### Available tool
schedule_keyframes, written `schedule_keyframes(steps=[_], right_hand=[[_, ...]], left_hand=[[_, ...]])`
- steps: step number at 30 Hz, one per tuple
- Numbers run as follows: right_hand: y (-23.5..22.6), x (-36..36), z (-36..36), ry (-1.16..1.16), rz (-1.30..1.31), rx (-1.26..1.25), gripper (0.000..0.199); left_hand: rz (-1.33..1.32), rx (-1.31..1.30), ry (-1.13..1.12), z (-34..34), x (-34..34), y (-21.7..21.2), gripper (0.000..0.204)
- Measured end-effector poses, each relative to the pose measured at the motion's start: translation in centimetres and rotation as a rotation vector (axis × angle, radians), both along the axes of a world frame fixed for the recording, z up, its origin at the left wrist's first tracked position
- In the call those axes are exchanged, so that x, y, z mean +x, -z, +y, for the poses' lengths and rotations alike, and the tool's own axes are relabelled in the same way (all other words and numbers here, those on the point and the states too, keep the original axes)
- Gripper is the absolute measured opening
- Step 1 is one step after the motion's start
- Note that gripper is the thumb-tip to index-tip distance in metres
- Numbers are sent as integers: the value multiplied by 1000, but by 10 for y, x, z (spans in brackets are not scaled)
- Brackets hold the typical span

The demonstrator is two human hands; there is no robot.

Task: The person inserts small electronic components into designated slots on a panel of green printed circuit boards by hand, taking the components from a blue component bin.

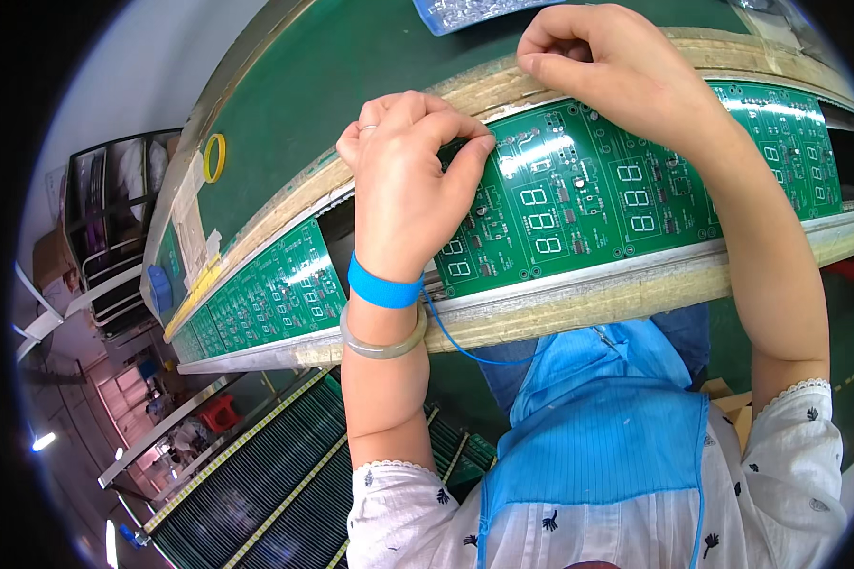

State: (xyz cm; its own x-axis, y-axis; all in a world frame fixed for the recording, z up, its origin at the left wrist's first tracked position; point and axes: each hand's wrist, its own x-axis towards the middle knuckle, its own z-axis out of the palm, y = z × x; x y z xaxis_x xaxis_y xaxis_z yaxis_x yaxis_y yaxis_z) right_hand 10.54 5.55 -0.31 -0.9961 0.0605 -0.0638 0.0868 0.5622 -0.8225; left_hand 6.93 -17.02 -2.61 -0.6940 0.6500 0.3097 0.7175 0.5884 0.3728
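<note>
A green circuit board (543,204) with white digit outlines and small soldered parts lies in a long metal-edged rail in front of me. My left hand (403,166) is over its left end. The thumb and forefinger are closed together at the board's far edge; anything between them is too small to make out. Above the far wooden edge of the rail, my right hand (612,71) is raised with its fingertips pinched. What they hold, if anything, is hidden. Close beyond it is a blue tray (434,21) of small clear parts.
Another green circuit board (280,289) sits further left in the rail. A yellow tape roll (214,157) lies on the green bench top. The blue wrist strap (385,283) on my left wrist trails a cord. Below the rail, a slotted rack (247,484) stands at lower left.
</note>
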Motion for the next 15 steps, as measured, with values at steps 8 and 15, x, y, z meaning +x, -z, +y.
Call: schedule_keyframes(steps=[8,15], right_hand=[[-14,5,-1,-10,-7,-21,24],[-14,4,-1,-15,-10,-23,24]], left_hand=[[5,-5,3,2,1,-1,5],[-1,-7,4,3,2,-3,5]])
